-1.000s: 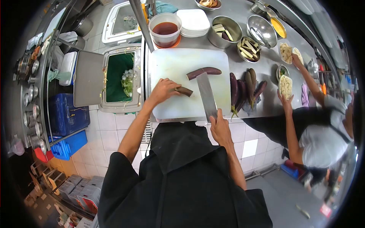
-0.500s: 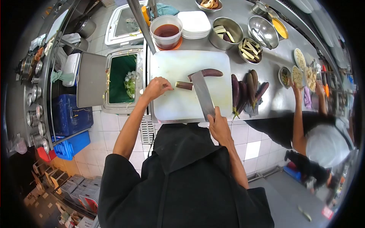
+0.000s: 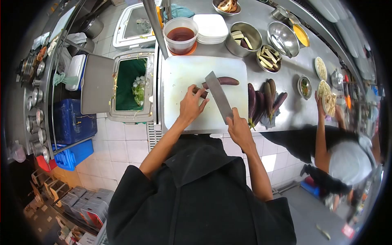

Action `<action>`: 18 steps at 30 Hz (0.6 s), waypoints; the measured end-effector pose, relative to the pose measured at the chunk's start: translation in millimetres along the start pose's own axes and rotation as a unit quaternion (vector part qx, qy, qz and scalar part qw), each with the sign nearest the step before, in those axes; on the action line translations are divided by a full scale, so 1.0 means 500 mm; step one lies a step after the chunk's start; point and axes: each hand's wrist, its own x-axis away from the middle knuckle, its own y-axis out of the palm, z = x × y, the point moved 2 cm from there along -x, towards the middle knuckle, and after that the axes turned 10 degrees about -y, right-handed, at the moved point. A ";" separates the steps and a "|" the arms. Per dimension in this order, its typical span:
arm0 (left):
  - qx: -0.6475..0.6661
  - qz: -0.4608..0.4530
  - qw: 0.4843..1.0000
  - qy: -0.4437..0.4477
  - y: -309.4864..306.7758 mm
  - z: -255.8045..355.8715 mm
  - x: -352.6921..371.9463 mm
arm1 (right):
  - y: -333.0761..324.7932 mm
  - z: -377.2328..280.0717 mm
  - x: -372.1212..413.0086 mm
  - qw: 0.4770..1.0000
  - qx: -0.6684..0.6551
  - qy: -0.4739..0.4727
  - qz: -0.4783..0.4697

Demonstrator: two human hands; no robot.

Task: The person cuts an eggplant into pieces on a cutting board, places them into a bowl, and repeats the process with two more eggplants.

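My right hand (image 3: 240, 130) is wrapped round the handle of a cleaver (image 3: 221, 98), whose broad blade slants up and left over the white cutting board (image 3: 175, 118). With fingers on one side and thumb on the other, my left hand (image 3: 191, 106) grips a short cut piece of eggplant (image 3: 201, 93), partly hidden under the fingers. Just beyond the blade lies the longer eggplant part (image 3: 228, 81), its left end crossed by the cleaver. Several whole eggplants (image 3: 261, 102) rest on the steel counter to the right of the board.
Behind the board stand a tub of reddish liquid (image 3: 181, 34), stacked white trays (image 3: 210, 26), a pot (image 3: 245, 36) and a bowl of eggplant sticks (image 3: 269, 59). An open bin (image 3: 130, 81) adjoins the board's left. On the right, a co-worker (image 3: 351, 157) handles a plate.
My left hand has moved right from the board's left side onto the short eggplant piece, now tilted. The cleaver has shifted slightly. The co-worker's plate is raised nearer.
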 end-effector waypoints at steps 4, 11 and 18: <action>-0.036 -0.021 0.994 0.097 0.008 -0.052 -0.006 | -0.017 -0.006 -0.002 1.000 -0.002 0.014 0.006; -0.011 -0.004 0.984 0.179 -0.016 -0.101 -0.002 | 0.042 0.014 0.003 0.998 -0.046 -0.001 -0.032; -0.047 -0.003 0.979 0.198 -0.010 -0.105 -0.013 | 0.069 -0.002 -0.012 0.999 -0.026 -0.014 -0.040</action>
